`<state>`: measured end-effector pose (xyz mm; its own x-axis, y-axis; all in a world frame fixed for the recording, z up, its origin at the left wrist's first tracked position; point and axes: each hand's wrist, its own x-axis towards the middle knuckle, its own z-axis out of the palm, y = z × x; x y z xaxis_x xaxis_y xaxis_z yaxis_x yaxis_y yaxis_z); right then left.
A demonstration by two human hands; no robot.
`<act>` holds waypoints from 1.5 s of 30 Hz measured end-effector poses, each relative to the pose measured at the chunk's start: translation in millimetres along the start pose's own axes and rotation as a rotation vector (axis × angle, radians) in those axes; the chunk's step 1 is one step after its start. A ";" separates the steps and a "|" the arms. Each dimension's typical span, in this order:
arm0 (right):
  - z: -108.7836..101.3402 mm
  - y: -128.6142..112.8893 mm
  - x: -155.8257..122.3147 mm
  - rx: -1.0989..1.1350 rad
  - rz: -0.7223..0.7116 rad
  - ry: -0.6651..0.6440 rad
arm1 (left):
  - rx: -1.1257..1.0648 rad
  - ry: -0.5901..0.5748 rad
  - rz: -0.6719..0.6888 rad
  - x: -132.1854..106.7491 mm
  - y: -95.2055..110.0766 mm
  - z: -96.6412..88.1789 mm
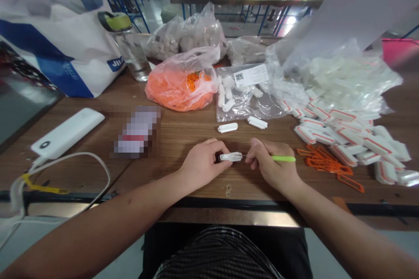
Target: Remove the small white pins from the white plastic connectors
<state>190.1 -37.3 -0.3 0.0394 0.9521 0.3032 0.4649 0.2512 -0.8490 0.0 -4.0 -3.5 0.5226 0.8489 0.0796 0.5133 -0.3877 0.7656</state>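
Observation:
Between the thumb and fingers of my left hand (204,163) is a small white plastic part (231,157) with a row of dark dots along its face. My right hand (273,163) is closed around a thin tool with a lime-green handle (283,158). Its slim metal tip meets the right end of the white part; whether it goes inside I cannot tell. Just beyond my hands lie two more white plastic pieces, one on the left (228,127) and one on the right (257,122). Orange rectangular frames (327,161) are heaped to the right of my right hand.
White pieces with orange edging (353,133) pile up at right. Behind are an orange-filled bag (176,83), a clear labelled bag (250,96) and a bottle (131,50). A white power bank (67,133) with a cable and a blurred-out object (135,133) lie left.

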 end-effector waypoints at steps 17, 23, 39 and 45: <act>-1.7 1.1 1.5 -0.141 -0.119 -0.074 | -0.003 0.012 -0.006 -0.6 -1.3 1.5; -1.3 2.1 -0.4 -0.007 -0.014 0.020 | 0.002 0.004 -0.007 0.2 -0.1 0.0; -0.6 -1.7 1.7 0.027 0.063 0.013 | -0.009 -0.005 -0.009 -0.1 -1.3 1.2; 0.3 -0.6 2.7 -0.002 0.060 -0.015 | -0.010 -0.006 -0.013 0.0 0.4 0.5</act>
<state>189.6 -34.9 0.8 0.0538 0.9679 0.2456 0.4641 0.1935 -0.8644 0.6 -4.4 -3.5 0.5202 0.8516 0.0654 0.5134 -0.3729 0.7729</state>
